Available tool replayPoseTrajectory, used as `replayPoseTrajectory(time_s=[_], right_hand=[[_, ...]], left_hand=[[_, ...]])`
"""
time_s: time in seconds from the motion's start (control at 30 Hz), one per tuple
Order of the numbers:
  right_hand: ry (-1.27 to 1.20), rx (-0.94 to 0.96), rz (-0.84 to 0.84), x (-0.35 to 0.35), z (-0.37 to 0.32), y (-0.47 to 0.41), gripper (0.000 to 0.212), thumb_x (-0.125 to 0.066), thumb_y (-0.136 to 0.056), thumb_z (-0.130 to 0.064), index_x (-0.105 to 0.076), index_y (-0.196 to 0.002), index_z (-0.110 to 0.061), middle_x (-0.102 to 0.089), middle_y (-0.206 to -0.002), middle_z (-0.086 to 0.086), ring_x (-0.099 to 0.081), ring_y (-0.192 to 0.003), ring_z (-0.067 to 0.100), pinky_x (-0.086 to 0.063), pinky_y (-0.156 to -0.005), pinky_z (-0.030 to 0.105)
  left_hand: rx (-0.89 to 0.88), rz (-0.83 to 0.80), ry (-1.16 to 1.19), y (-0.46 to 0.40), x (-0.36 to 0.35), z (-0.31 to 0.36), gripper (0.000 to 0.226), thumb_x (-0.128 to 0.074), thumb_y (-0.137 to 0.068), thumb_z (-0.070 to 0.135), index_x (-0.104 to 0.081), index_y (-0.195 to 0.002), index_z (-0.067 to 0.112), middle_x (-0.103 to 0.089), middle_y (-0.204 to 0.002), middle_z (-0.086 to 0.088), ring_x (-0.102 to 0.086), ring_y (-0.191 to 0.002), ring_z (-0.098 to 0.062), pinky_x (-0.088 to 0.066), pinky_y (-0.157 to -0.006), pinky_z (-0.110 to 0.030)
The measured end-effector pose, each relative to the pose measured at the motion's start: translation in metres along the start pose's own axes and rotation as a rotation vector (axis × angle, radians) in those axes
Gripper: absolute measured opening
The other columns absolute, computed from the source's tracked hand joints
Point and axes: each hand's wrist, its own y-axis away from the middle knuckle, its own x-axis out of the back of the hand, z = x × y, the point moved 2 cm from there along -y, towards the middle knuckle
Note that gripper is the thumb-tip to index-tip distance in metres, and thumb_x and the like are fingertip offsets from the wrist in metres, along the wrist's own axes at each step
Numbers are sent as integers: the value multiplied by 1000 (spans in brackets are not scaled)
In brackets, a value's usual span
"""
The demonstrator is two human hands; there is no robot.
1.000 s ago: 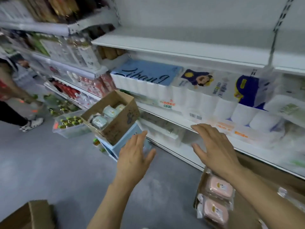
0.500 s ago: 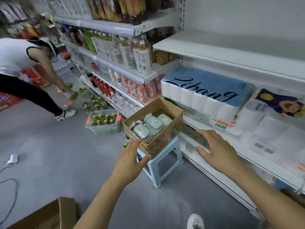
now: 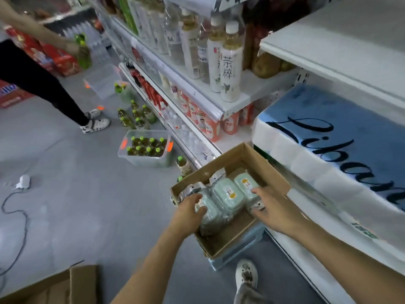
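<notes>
The pale green plastic-wrapped packs [image 3: 228,196] lie side by side in the open brown cardboard box [image 3: 269,170], which sits on a light blue plastic stool [image 3: 238,249]. Your left hand [image 3: 190,209] grips the row at its 9 o'clock end, fingers curled over the top and thumb pressed to the near side. Your right hand [image 3: 274,209] holds the 3 o'clock end, fingers bent round the outer pack. At 10 o'clock of the box, a clear plastic tub of green-capped bottles [image 3: 145,150] stands on the grey floor [image 3: 76,194]. At 2 o'clock, near the box, lies a blue and white pack of toilet rolls [image 3: 328,137].
</notes>
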Motion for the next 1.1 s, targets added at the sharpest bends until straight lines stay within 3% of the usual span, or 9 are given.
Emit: replayPoseTrajectory(time_s=[0.17, 0.3, 0.47, 0.67, 0.77, 0.87, 0.97, 1.1], right_hand=[[56, -4, -210, -37, 11, -88, 61, -61, -85, -42, -37, -138, -24, -49, -131, 4, -53, -115, 24, -48, -90, 40], [87, -64, -284, -70, 13, -126, 73, -60, -87, -40, -20, -146, -21, -36, -141, 9, -43, -125, 29, -45, -95, 42], [49, -179, -292, -104, 8, -156, 98, -67, -81, -47, -2, -151, -20, -22, -144, 12, -29, -131, 32, -38, -99, 41], [175, -283, -162, -138, 0, -167, 109, -68, -78, -54, 4, -151, -17, -37, -139, 10, -39, -124, 26, -39, -93, 35], [190, -322, -113, -144, -2, -172, 110, -72, -74, -55, 1, -149, -20, -42, -134, 9, -43, -120, 25, -41, -88, 36], [127, -380, -81, -133, -3, -167, 112, -72, -72, -55, 3, -149, -22, -40, -137, 7, -41, -123, 27, -42, -91, 43], [49, -454, -24, -104, -6, -147, 115, -71, -71, -55, 6, -150, -24, -32, -145, 5, -33, -131, 26, -37, -102, 48], [-31, -505, 104, -46, -16, -116, 115, -73, -67, -55, 1, -150, -27, -29, -147, 0, -29, -134, 22, -31, -107, 45]], left_hand=[[-69, -80, -385, -87, -5, -11, 49, -59, -95, 22, -45, -142, 24, -48, -145, -1, -47, -131, -21, -40, -109, -35], [-336, -296, -905, -133, -24, -31, 73, -63, -91, 19, -25, -152, 26, -21, -160, 1, -15, -149, -21, -19, -121, -44], [-519, -480, -1194, -170, -39, -49, 85, -69, -86, 26, -17, -153, 28, -9, -162, -3, -4, -150, -26, -10, -121, -52], [-693, -544, -1437, -188, -49, -62, 75, -54, -96, 23, -8, -155, 19, -2, -163, -11, 11, -149, -35, -1, -119, -58], [-729, -582, -1466, -195, -51, -57, 82, -61, -91, 26, -11, -154, 16, -4, -163, -12, 9, -148, -38, -1, -119, -58], [-795, -583, -1456, -194, -43, -45, 100, -76, -75, 40, -16, -151, 17, -16, -158, -14, -11, -145, -40, -9, -119, -54], [-846, -557, -1330, -186, -23, -31, 108, -79, -66, 52, -18, -149, 20, -23, -154, -12, -30, -135, -38, -19, -117, -50], [-848, -526, -1124, -174, 19, 3, 111, -79, -66, 56, -14, -150, 24, -25, -150, -6, -34, -134, -30, -30, -113, -46]])
